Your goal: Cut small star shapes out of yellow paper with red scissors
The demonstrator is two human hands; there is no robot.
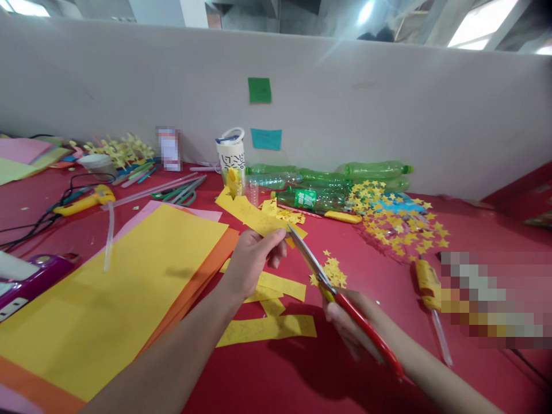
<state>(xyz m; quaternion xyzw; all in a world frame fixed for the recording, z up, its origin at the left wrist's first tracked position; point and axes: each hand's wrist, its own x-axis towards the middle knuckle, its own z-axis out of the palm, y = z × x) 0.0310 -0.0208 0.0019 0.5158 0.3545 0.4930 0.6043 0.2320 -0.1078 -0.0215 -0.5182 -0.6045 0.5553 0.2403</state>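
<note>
Hands (pixel 249 261) over red table (pixel 245 384), partition (pixel 129 86) beyond

we note bright, diffuse light from overhead. we see glare at ceiling light (pixel 365 11), streak crossing white partition (pixel 310 103). soft shadows: red tabletop (pixel 302 385) below right hand (pixel 345 328), yellow sheet (pixel 129 299). we observe wide-angle bowing along partition top, background softness, coarse pixelation over right-edge block (pixel 495 299).
</note>
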